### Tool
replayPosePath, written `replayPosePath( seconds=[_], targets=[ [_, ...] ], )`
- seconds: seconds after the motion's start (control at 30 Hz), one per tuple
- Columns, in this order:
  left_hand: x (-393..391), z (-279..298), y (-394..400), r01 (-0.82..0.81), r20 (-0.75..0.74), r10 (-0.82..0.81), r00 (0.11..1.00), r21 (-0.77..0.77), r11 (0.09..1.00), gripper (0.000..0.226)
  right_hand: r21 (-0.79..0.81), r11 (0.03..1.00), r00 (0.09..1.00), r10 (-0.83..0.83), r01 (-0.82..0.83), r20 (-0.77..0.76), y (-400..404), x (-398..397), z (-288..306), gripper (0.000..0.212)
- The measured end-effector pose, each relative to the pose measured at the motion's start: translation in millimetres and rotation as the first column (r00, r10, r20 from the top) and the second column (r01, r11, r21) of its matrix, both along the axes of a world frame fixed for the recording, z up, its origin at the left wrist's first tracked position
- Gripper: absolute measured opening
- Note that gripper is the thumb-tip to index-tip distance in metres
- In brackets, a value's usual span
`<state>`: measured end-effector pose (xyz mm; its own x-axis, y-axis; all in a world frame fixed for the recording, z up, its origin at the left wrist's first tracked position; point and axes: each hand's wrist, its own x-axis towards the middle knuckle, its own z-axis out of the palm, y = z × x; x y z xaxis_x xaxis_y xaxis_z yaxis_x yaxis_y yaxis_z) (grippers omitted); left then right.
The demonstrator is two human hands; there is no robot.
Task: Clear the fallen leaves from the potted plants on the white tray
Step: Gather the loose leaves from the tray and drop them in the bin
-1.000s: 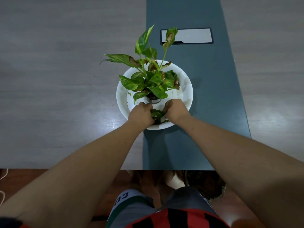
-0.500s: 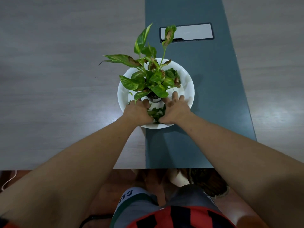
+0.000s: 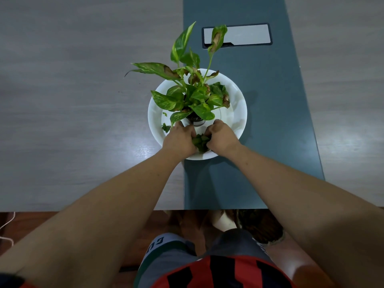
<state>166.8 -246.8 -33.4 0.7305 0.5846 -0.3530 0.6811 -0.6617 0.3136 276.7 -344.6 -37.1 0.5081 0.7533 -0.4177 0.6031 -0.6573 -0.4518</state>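
Observation:
A round white tray (image 3: pixel 239 113) sits on the table with a small potted plant (image 3: pixel 193 96) in its middle, its leaves green and yellow with brown tips. A clump of fallen green leaves (image 3: pixel 200 142) lies at the tray's near side. My left hand (image 3: pixel 179 140) and my right hand (image 3: pixel 221 137) press against this clump from either side, fingers curled around it. One loose leaf (image 3: pixel 165 128) lies on the tray left of my left hand, and a small scrap (image 3: pixel 164 114) sits further back.
The tray straddles a grey wood tabletop (image 3: pixel 72 100) and a dark teal centre strip (image 3: pixel 270 121). A rectangular cable hatch (image 3: pixel 236 35) is set in the strip behind the plant. The table's near edge runs just above my knees; shoes (image 3: pixel 259 225) rest on the floor below.
My right hand's fingers, spread flat half a second ago, have curled in around the leaf clump. Both hands stay at the tray's near side, gathering the leaves between them.

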Motion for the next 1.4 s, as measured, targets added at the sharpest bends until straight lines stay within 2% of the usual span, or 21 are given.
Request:
replayPosePath(
  seconds=[0.13,0.33,0.57,0.8,0.9,0.97,1.0,1.03,1.07,1.1,1.17,1.2,1.23,1.27,1.3,1.37,1.4],
  targets=[
    [-2.0,-2.2,7.1,-0.045,0.038,0.047,0.998,-0.060,0.997,0.026,0.051,0.989,0.987,-0.132,0.137,-0.092,-1.9,4.3,2.1,0.029],
    [-1.6,-2.4,18.4,-0.254,0.132,0.284,0.950,-0.206,0.945,0.021,0.019,0.959,0.942,-0.276,0.284,-0.190,0.4,12.8,12.5,0.024],
    [-7.5,8.0,24.0,-0.408,0.151,0.489,0.859,-0.374,0.833,0.015,0.004,0.942,0.909,-0.323,0.336,-0.264,-3.0,22.0,28.7,0.035],
    [-13.8,10.8,29.3,-0.526,0.076,0.661,0.747,-0.540,0.657,0.012,0.027,0.869,0.813,-0.452,0.495,-0.368,-10.9,22.7,36.4,0.025],
    [-16.5,9.2,34.2,-0.566,0.037,0.735,0.677,-0.613,0.552,0.016,0.012,0.813,0.735,-0.520,0.582,-0.435,-15.8,22.3,37.9,0.017],
    [-17.5,11.8,33.1,-0.545,0.053,0.795,0.604,-0.700,0.461,0.012,-0.002,0.771,0.675,-0.558,0.636,-0.483,-19.0,21.0,39.5,0.023],
    [-17.5,13.8,32.3,-0.528,0.054,0.808,0.587,-0.731,0.432,0.018,-0.009,0.746,0.639,-0.577,0.666,-0.508,-20.6,19.6,40.9,0.024],
    [-19.2,19.2,31.0,-0.498,0.063,0.774,0.630,-0.733,0.464,0.028,-0.013,0.721,0.605,-0.592,0.693,-0.532,-21.8,18.2,42.4,0.024],
    [-21.3,23.2,29.4,-0.491,0.024,0.703,0.710,-0.699,0.520,0.035,-0.020,0.700,0.575,-0.602,0.714,-0.554,-22.6,17.6,43.3,0.024],
    [-23.6,30.8,29.1,-0.520,0.004,0.705,0.709,-0.672,0.527,0.040,-0.028,0.682,0.548,-0.611,0.731,-0.572,-23.3,17.6,43.1,0.024],
    [-29.6,34.2,28.0,-0.401,0.037,0.470,0.882,-0.465,0.790,0.045,-0.033,0.650,0.502,-0.618,0.759,-0.605,-23.3,14.0,44.5,0.023],
    [-31.2,33.5,27.9,-0.383,0.032,0.449,0.893,-0.469,0.796,0.045,-0.029,0.633,0.483,-0.619,0.774,-0.620,-23.3,13.1,44.1,0.024],
    [-31.4,33.4,30.6,-0.436,0.018,0.549,0.835,-0.588,0.681,0.045,-0.024,0.608,0.458,-0.622,0.793,-0.635,-23.1,12.6,43.1,0.025],
    [-27.8,36.7,31.5,-0.476,-0.041,0.681,0.731,-0.746,0.466,0.043,-0.021,0.586,0.436,-0.626,0.810,-0.647,-23.6,11.6,43.9,0.027],
    [-25.2,35.3,34.9,-0.437,-0.077,0.760,0.645,-0.853,0.284,0.040,-0.016,0.567,0.419,-0.628,0.824,-0.655,-24.9,10.0,46.4,0.027],
    [-26.5,38.9,28.8,-0.393,-0.075,0.812,0.578,-0.898,0.197,0.035,-0.003,0.539,0.400,-0.629,0.842,-0.667,-28.3,5.2,56.8,0.024],
    [-24.9,41.8,26.4,-0.395,-0.086,0.807,0.584,-0.899,0.189,0.033,0.008,0.511,0.387,-0.640,0.859,-0.664,-32.5,1.3,63.2,0.023]
  ],
)
